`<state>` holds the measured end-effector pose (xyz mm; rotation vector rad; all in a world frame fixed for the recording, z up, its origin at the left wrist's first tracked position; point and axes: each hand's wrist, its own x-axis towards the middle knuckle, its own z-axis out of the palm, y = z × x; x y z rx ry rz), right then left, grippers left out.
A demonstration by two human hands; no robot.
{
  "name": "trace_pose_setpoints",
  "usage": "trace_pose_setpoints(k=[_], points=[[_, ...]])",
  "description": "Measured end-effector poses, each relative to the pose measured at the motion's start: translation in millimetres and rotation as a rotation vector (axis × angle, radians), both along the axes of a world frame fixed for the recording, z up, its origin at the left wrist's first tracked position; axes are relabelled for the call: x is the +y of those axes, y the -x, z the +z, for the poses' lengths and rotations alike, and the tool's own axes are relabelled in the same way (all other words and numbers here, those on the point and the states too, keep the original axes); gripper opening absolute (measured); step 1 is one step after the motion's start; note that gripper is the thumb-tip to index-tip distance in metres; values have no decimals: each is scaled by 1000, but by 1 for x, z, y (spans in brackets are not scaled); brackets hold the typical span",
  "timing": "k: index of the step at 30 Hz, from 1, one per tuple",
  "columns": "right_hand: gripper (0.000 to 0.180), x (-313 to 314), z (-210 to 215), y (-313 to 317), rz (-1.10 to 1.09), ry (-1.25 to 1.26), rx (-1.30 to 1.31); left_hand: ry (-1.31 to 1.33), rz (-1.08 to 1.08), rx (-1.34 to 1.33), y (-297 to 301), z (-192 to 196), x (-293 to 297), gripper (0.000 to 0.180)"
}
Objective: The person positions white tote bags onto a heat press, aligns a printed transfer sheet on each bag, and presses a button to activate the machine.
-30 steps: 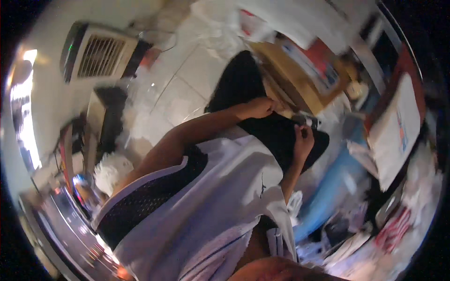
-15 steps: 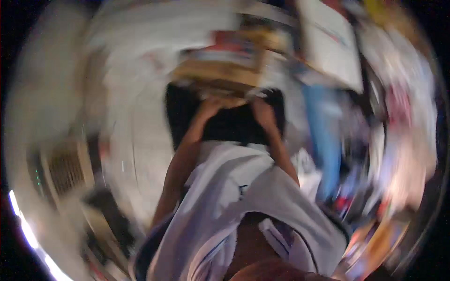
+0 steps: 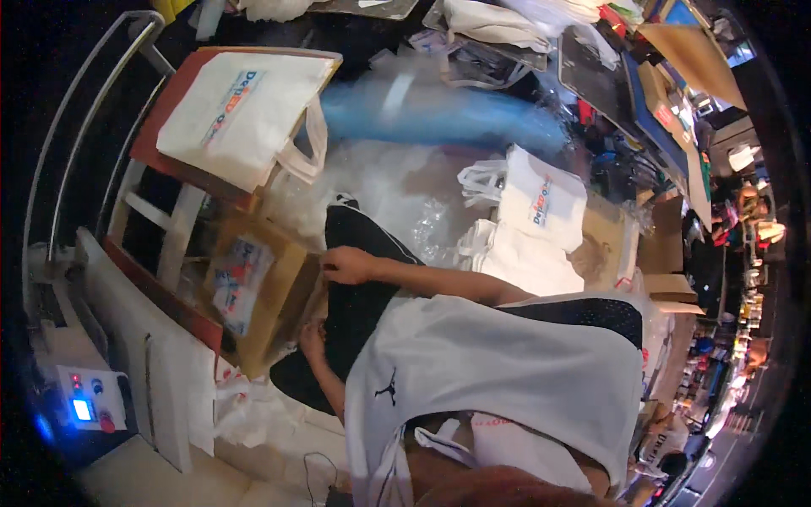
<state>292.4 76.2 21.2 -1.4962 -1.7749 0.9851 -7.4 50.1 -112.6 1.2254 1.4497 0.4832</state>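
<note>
1. The right hand [image 3: 346,264] rests on black cloth [image 3: 359,296], beside a brown cardboard box [image 3: 262,296].
2. The left hand [image 3: 311,340] is lower down, tucked between the box and the cloth; its fingers are hard to make out.
3. A white tote bag [image 3: 241,114] lies on a red-edged board [image 3: 169,110].
4. More white bags [image 3: 532,228] are heaped near clear plastic wrap [image 3: 397,194].
5. A grey control box [image 3: 89,401] with a lit screen sits well apart.

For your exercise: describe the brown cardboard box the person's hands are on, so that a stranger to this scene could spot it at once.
Start at the black cloth spread across the middle. The brown cardboard box lies along its left edge, with both hands at its rim. Unlike the white tote bags nearby, it is stiff, tan, and carries a colourful printed label.
</note>
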Motion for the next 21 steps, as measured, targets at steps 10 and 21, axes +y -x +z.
trace_pose_setpoints(k=[10,21], points=[[20,118,130,-27,-142,-476,22,63,157,38,9,-9,0,25],[24,161,114,-40,-69,-419,5,27,148,44,6,1,-10,23]])
